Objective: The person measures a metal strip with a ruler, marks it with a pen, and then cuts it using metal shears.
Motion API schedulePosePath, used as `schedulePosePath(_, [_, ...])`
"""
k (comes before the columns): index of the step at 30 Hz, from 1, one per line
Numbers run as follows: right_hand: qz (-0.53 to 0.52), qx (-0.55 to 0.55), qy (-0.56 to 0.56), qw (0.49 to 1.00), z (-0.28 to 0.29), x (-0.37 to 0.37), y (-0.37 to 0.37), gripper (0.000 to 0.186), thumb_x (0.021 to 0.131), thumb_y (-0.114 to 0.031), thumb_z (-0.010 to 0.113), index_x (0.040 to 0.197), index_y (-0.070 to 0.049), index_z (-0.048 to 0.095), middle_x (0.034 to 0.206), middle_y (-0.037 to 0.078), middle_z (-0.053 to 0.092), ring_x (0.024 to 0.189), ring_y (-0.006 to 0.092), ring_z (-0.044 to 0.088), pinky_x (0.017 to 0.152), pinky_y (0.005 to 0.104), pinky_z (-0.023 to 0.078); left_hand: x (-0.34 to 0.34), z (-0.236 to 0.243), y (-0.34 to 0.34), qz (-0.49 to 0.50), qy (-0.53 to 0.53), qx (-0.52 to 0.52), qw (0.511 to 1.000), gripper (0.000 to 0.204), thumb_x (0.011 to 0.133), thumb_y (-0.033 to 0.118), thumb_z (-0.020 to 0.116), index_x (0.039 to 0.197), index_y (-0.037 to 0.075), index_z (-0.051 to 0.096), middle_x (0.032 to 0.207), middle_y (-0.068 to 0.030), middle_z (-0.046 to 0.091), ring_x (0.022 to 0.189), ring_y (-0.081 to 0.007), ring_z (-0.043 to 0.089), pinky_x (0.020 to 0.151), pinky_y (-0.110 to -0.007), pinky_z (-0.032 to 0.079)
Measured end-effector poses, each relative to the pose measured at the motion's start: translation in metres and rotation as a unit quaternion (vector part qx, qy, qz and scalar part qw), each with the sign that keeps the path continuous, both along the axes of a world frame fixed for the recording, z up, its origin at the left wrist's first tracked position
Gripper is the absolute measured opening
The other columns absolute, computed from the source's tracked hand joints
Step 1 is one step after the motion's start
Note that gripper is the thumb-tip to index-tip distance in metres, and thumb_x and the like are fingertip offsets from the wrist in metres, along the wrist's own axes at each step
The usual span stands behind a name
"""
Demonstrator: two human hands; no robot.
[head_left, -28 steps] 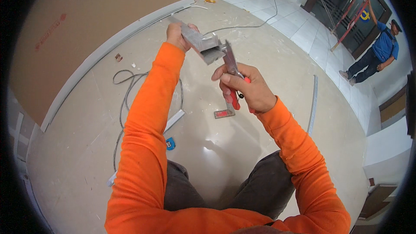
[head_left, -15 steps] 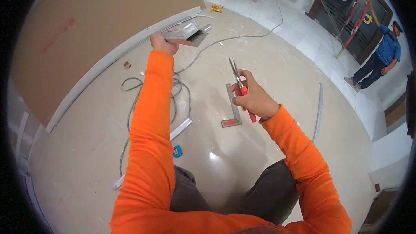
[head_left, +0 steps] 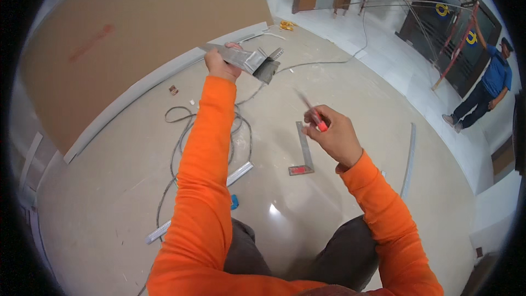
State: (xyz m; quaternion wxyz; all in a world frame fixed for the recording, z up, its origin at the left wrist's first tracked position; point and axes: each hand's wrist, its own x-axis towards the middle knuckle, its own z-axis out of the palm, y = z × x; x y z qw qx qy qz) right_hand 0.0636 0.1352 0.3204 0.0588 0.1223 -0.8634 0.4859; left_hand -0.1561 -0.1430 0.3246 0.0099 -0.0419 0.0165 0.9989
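My left hand point(head_left: 220, 66) grips a bent grey metal channel piece point(head_left: 246, 60) with an open end and folded tabs, held over the floor at upper middle. Lower to the right, apart from it, my right hand point(head_left: 335, 134) is closed round red-handled metal snips point(head_left: 320, 124), their tips blurred by motion. Beneath that hand a steel try square point(head_left: 306, 153) lies on the floor. A blue tape measure point(head_left: 234, 201), partly hidden by my left sleeve, lies near my knees, with a short metal strip point(head_left: 239, 173) just above it.
A grey cable point(head_left: 251, 134) loops across the floor point(head_left: 367, 98). A long metal strip point(head_left: 410, 153) lies at right. A large brown board point(head_left: 137, 38) stands at upper left. At upper right a person point(head_left: 493, 77) in blue stands holding reddish scaffolding point(head_left: 452, 55); yellow items point(head_left: 286, 25) lie behind.
The snips have come away from the metal piece, down and to the right, and are turned differently. My left hand still holds the piece, now tilted differently. The whole view has shifted slightly.
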Motion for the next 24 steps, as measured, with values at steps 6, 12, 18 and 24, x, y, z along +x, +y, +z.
schedulePosePath(6, [-0.07, -0.103, 0.053, 0.991, 0.014, 0.001, -0.008, 0.023, 0.088, -0.015, 0.07, 0.104, 0.001, 0.064, 0.084, 0.007, 0.066, 0.075, 0.0168, 0.059, 0.075, 0.0286, 0.05, 0.011, 0.022, 0.02, -0.026, 0.075, -0.044, 0.996, 0.024, 0.095, 0.026, 0.034, 0.089, 0.004, 0.041, 0.075, -0.0066, 0.048, 0.063, -0.0178, 0.051, 0.061, -0.034, 0.046])
schedulePosePath(12, [-0.026, -0.042, 0.121, 0.991, 0.028, 0.009, -0.008, 0.024, 0.089, -0.013, 0.068, 0.108, 0.0, 0.062, 0.097, 0.01, 0.068, 0.086, 0.0198, 0.062, 0.082, 0.031, 0.049, 0.023, 0.035, 0.044, 0.004, 0.07, -0.112, 0.991, 0.018, 0.093, 0.022, 0.033, 0.091, 0.005, 0.039, 0.074, -0.0062, 0.047, 0.061, -0.0174, 0.049, 0.06, -0.036, 0.045])
schedulePosePath(18, [-0.014, -0.075, 0.129, 0.989, 0.034, 0.013, -0.006, 0.023, 0.088, -0.014, 0.068, 0.106, -0.001, 0.062, 0.092, 0.008, 0.066, 0.085, 0.0184, 0.061, 0.083, 0.0301, 0.049, 0.027, 0.037, 0.047, -0.017, 0.064, -0.098, 0.993, 0.019, 0.094, 0.024, 0.033, 0.095, 0.006, 0.038, 0.076, -0.007, 0.047, 0.061, -0.0177, 0.05, 0.06, -0.036, 0.045])
schedulePosePath(24, [0.02, -0.105, 0.07, 0.992, 0.036, 0.012, -0.001, 0.027, 0.088, -0.017, 0.069, 0.108, -0.002, 0.062, 0.091, 0.004, 0.062, 0.086, 0.0142, 0.057, 0.082, 0.0274, 0.047, 0.035, 0.038, 0.051, -0.032, 0.074, -0.123, 0.989, 0.021, 0.095, 0.027, 0.033, 0.094, 0.006, 0.038, 0.076, -0.0073, 0.047, 0.061, -0.0189, 0.051, 0.06, -0.038, 0.045])
